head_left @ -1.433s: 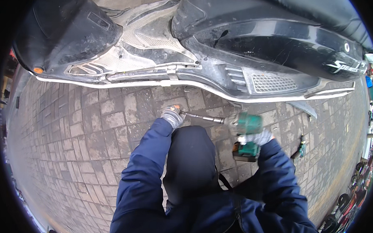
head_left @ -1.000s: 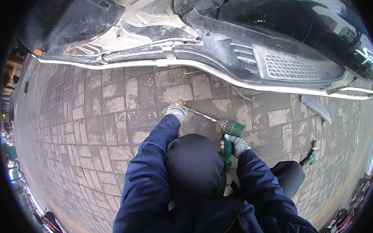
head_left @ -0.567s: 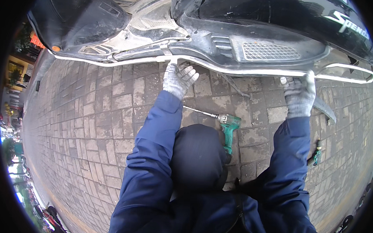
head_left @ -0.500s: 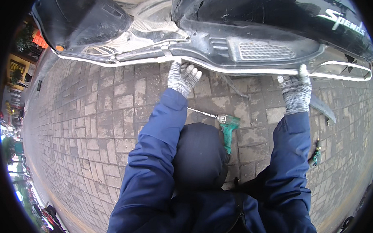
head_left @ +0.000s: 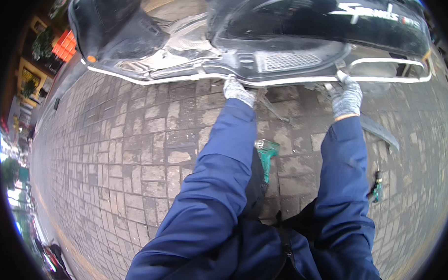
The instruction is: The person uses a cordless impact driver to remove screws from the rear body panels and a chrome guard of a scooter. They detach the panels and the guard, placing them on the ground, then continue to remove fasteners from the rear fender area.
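A black scooter (head_left: 297,26) stands side-on across the top, with a pale metal rail (head_left: 186,78) along its lower edge. My gloved left hand (head_left: 239,92) grips that rail near the middle, fingers hidden at its underside. My gloved right hand (head_left: 347,97) grips it farther right, beside the grille panel (head_left: 289,62), thumb on top. Between my forearms a green power drill (head_left: 267,154) lies on the paving, its long bit hidden behind my left arm. A second, smaller green tool (head_left: 378,187) lies to the right.
Brick paving (head_left: 115,151) surrounds me. A curved grey plastic piece (head_left: 379,133) lies right of my right arm, and a thin metal leg reaches out under the scooter. Orange crates (head_left: 64,45), plants and parked vehicles are at the far left.
My right hand let go of the drill, leaving it on the ground. Both hands moved up onto the rail, and the scooter now sits higher and farther away in view.
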Demonstrator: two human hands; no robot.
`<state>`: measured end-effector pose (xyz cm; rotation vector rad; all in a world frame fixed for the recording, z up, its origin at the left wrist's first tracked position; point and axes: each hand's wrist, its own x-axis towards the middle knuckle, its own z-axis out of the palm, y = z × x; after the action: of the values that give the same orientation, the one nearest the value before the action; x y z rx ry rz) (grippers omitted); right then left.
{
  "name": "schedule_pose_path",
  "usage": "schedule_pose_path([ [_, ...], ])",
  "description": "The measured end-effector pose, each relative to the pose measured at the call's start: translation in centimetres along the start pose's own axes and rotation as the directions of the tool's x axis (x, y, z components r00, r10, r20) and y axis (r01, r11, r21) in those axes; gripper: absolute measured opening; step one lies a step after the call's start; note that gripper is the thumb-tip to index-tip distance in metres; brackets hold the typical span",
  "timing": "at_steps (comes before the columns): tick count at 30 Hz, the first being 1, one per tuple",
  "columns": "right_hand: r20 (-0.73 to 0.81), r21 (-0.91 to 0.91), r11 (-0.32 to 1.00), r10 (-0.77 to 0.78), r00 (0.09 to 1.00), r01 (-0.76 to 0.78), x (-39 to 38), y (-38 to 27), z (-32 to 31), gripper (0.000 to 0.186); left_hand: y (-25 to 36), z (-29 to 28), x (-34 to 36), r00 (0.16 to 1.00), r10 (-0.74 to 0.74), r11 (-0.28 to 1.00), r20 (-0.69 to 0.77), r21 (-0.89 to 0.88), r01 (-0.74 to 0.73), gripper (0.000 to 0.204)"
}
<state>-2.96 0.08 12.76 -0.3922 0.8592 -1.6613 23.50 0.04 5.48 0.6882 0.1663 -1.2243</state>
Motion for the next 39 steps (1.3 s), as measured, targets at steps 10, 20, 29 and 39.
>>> schedule_pose_path([
  [10,0.101,-0.424,0.698,-0.597,0.796,0.577,0.7,-5.8,-1.9,0.025,-1.0,0.3,0.6,0.994,-0.105,0.994,0.01,-0.003,0.105,0.037],
  [20,0.364,0.021,0.996,0.07,0.929,-0.083,2.3,-7.3,1.2,0.026,-1.6,0.9,0.5,0.994,-0.076,0.984,-0.073,0.154,0.087,0.028],
  [29,0.305,0.004,0.99,0.13,0.943,-0.138,3.7,-6.3,1.8,0.034,-2.6,1.6,1.0,0.922,0.04,0.998,-0.384,0.062,-0.017,0.03],
  [39,0.412,0.06,0.959,0.228,0.882,-0.276,1.8,-8.0,1.2,0.04,-3.4,0.1,0.4,0.968,0.201,0.978,-0.148,-0.015,-0.206,0.032],
])
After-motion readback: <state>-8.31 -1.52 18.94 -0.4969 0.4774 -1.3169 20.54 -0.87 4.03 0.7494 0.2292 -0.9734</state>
